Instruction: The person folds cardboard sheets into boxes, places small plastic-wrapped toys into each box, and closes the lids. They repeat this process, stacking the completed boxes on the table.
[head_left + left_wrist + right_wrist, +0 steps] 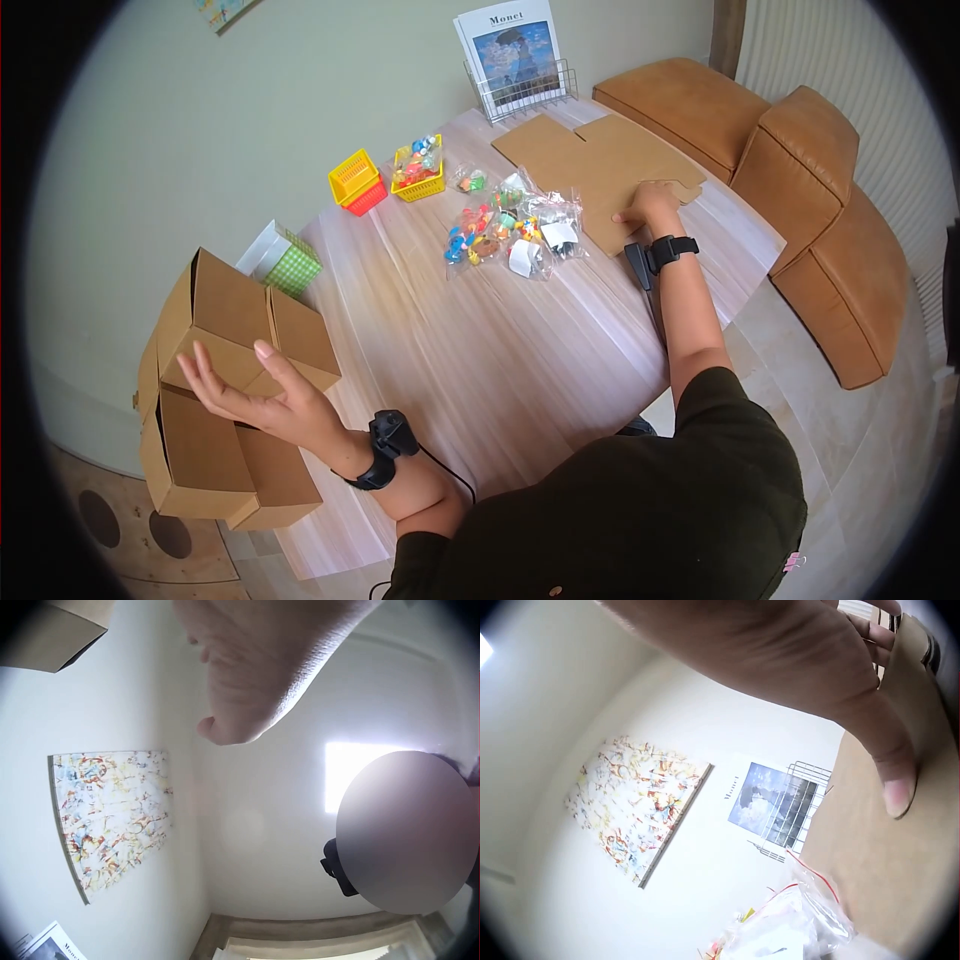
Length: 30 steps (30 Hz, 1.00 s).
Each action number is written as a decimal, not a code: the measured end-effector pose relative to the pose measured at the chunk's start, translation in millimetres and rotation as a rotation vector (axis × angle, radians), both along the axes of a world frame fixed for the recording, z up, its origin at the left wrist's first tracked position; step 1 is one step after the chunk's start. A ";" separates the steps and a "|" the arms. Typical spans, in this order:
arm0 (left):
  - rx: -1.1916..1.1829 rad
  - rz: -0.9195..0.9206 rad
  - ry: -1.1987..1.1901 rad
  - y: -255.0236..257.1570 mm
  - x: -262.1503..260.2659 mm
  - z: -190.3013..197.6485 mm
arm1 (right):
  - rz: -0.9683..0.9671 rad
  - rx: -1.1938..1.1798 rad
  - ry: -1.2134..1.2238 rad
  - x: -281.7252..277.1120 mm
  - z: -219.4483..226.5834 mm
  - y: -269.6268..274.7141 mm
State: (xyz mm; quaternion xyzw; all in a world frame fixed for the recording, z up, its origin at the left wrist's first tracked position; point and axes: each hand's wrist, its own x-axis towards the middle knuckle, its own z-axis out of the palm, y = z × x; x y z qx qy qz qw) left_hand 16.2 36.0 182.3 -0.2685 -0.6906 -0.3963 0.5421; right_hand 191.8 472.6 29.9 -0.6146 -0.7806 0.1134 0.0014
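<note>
Gripping the cardboard (560,165) at the head view's upper right, the right hand (655,205) shows its thumb, with the other fingers partly hidden behind an edge. The left hand (270,405), fingers apart, hides part of the boxes (208,498) at lower left. Bags (821,922) cut off at the right wrist view's bottom are hard to make out.

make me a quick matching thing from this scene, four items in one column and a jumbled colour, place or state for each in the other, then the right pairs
1. left hand
2. right hand
3. Monet magazine
4. checked container

A. standing in the wire rack
B. green and white
C. gripping the flat cardboard
D. raised, holding nothing

Right pairs: 1-D, 2-C, 3-A, 4-B
</note>
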 end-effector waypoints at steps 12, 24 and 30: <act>-0.015 -0.124 -0.072 1.9 3.6 -1.4 | 0.067 0.062 0.321 6.3 -29.3 20.2; -0.143 -0.248 -0.149 8.9 8.4 -2.0 | 0.104 0.024 0.601 7.3 -34.3 33.2; -0.226 -0.319 -0.171 10.1 8.8 -4.3 | 0.132 0.350 0.862 -6.7 -7.4 24.1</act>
